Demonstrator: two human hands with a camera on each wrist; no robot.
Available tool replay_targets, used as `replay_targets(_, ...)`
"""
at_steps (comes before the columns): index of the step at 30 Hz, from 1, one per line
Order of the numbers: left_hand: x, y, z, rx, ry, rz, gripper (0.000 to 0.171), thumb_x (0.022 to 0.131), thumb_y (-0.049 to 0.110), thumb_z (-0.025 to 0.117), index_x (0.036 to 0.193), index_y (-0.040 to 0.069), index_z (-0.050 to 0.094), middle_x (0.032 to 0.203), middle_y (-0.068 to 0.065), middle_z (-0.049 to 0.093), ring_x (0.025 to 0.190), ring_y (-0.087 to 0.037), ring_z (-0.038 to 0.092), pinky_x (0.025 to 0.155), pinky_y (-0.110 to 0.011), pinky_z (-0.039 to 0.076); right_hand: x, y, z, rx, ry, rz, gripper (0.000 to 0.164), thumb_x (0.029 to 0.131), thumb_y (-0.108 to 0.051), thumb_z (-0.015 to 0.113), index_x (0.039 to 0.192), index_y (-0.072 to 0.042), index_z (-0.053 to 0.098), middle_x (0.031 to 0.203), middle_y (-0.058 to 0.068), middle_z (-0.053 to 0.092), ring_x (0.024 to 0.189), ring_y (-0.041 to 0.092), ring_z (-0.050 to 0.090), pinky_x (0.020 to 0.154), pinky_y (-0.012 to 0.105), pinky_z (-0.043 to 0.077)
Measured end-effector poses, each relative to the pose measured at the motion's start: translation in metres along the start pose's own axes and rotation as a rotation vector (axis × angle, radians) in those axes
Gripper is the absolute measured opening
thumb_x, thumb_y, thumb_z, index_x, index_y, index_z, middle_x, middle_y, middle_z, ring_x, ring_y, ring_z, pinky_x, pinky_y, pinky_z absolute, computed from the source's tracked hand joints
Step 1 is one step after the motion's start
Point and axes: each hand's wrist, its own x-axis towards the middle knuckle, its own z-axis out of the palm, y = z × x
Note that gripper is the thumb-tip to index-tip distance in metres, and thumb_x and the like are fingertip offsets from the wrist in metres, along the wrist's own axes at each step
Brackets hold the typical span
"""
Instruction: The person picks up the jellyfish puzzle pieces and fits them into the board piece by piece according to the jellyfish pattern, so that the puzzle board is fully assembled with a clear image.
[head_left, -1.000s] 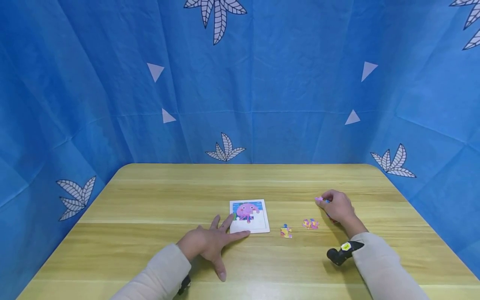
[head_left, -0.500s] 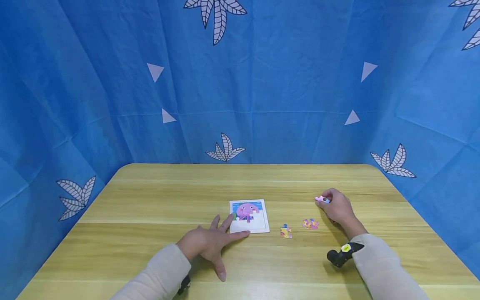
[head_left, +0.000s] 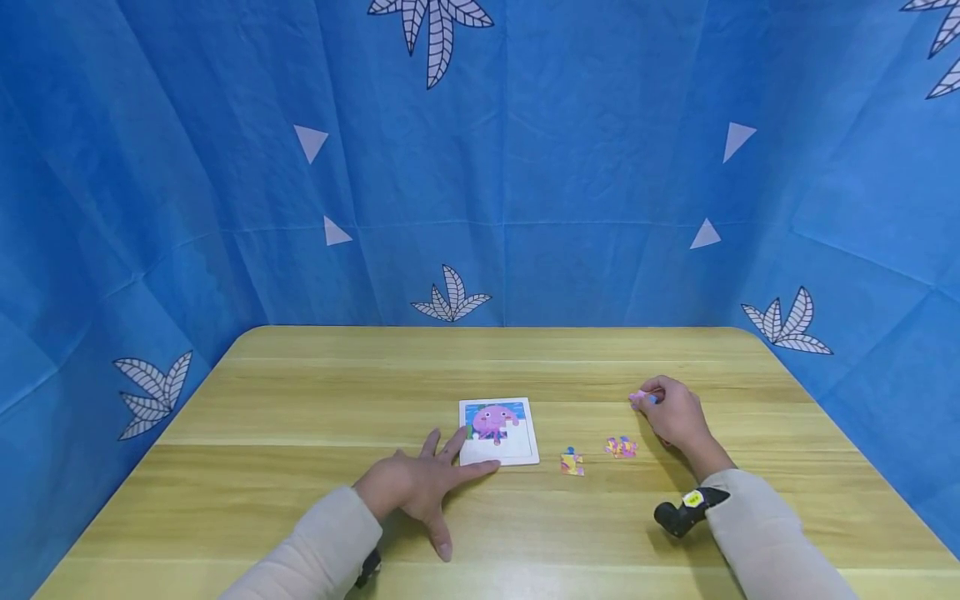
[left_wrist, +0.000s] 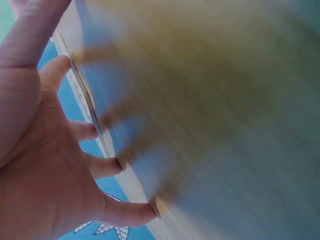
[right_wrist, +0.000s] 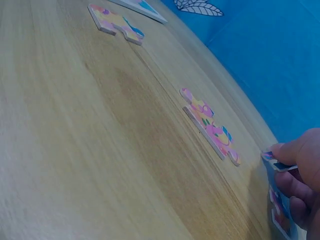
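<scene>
Now, look at the right hand [head_left: 675, 414] — thumb and fingers pinching a pink-and-blue puzzle piece [head_left: 638, 397], which pokes out on the left side of the grip, the side facing the puzzle tray [head_left: 501, 454]. That's the relation that counts: tray to the left of the piece and a little closer to the person, its bare white part along the near and right sides. The piece's long axis? Can't call it, fingers cover too much; nor whether it touches the table [head_left: 360, 383]. Lying between grip and tray, a yellow cluster [head_left: 621, 447] sits nearer the hand and a single yellow piece [head_left: 572, 462] nearer the tray. Another piece [right_wrist: 278, 212] shows beneath the right fingers. Over at the tray, the left hand [head_left: 416, 485] is the closer one — fingers spread, grasping nothing, tips touching the left and near edges, well apart from the pinched piece.
</scene>
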Motion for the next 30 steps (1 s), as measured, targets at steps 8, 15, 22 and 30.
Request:
replay_targets(8, 0.000, 0.000, -0.001, 0.010, -0.004, -0.004, 0.113, 0.051, 0.050, 0.084, 0.139, 0.063, 0.015, 0.160, 0.003, -0.007, 0.144, -0.038, 0.001, 0.099, -0.073, 0.022, -0.002, -0.008, -0.002, 0.029, 0.001, 0.012, 0.027, 0.095, -0.024, 0.056, 0.109, -0.001, 0.061, 0.097, 0.016, 0.062, 0.079, 0.025, 0.057, 0.056, 0.030, 0.045)
replay_targets(15, 0.001, 0.000, -0.001, 0.011, -0.002, -0.009, 0.113, 0.051, 0.050, 0.084, 0.139, 0.063, 0.015, 0.160, 0.003, -0.007, 0.144, -0.038, 0.000, 0.099, -0.073, 0.023, -0.004, -0.016, 0.001, 0.047, -0.003, -0.018, 0.025, 0.094, -0.021, 0.057, 0.106, 0.001, 0.062, 0.094, 0.016, 0.063, 0.084, 0.027, 0.059, 0.065, 0.031, 0.043)
replay_targets(22, 0.001, 0.000, 0.000, -0.013, -0.008, -0.006, 0.111, 0.052, 0.049, 0.084, 0.139, 0.063, 0.016, 0.160, 0.003, -0.007, 0.144, -0.038, 0.000, 0.100, -0.073, 0.021, -0.005, -0.021, 0.005, 0.066, -0.008, -0.076, 0.023, 0.091, -0.015, 0.061, 0.106, 0.001, 0.063, 0.094, 0.017, 0.064, 0.085, 0.027, 0.060, 0.065, 0.029, 0.045)
replay_targets(30, 0.000, 0.001, -0.001, -0.012, -0.007, 0.000, 0.112, 0.052, 0.049, 0.084, 0.139, 0.062, 0.015, 0.160, 0.003, -0.008, 0.144, -0.038, -0.001, 0.100, -0.073, 0.020, -0.008, -0.030, 0.011, 0.133, -0.048, -0.081, 0.025, 0.091, -0.012, 0.059, 0.111, 0.002, 0.062, 0.094, 0.017, 0.063, 0.074, 0.020, 0.059, 0.061, 0.028, 0.046)
